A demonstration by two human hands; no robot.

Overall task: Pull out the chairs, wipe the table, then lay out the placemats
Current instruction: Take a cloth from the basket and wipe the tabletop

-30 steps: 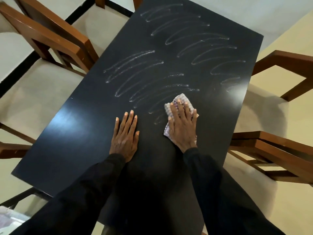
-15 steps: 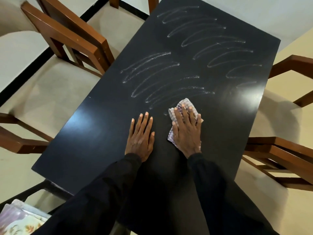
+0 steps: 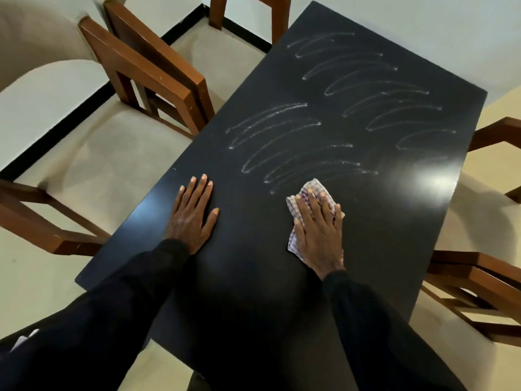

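Note:
A black rectangular table (image 3: 394,249) fills the middle of the view, its far half streaked with curved wet wipe marks (image 3: 338,108). My right hand (image 3: 318,230) lies flat with straight fingers on a checked cloth (image 3: 315,187), pressing it onto the tabletop just below the nearest streaks. My left hand (image 3: 194,213) rests flat on the bare tabletop to the left, fingers straight and together. Both arms wear black sleeves.
Wooden chairs with cream seats stand pulled out around the table: one at the left (image 3: 158,69), one at the far end (image 3: 251,12), two on the right (image 3: 479,286). A black skirting line runs along the floor at the left.
My right hand with the cloth has slid to the right, away from my left hand, which stayed flat. The view has shifted a little, and the placemat stack at the lower left has gone out of sight.

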